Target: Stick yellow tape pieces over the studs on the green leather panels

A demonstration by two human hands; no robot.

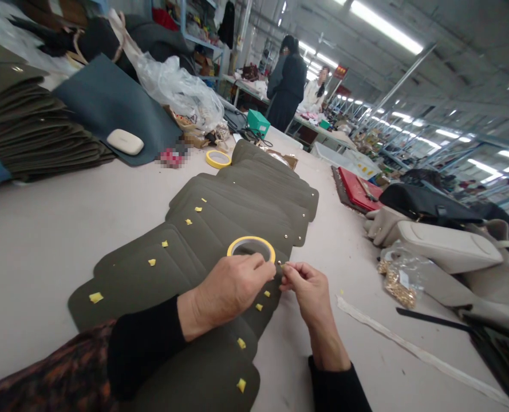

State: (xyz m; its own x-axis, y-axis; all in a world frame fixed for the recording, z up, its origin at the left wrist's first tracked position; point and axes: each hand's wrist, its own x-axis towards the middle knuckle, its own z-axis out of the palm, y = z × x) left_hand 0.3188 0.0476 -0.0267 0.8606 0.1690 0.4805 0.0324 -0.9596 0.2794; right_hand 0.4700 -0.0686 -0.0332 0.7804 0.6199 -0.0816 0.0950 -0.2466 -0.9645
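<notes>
Overlapping dark olive panels (138, 286) lie fanned out across the table, with small yellow tape pieces (95, 297) stuck near their edges and small metal studs (303, 216) on the farther ones. My left hand (228, 289) is closed on the near rim of a yellow tape roll (249, 240), above the panels. Just right of it, my right hand (306, 286) pinches a tiny yellow bit of tape at the panels' right edge, close to a stud. Both hands' fingertips are near each other without clearly touching.
A second yellow tape roll (218, 159) lies behind the panels. At left is a stack of olive pieces (31, 126). Cream bags (447, 243), a bag of gold hardware (400, 286) and a white strip (409, 343) lie at right. Two people stand far back.
</notes>
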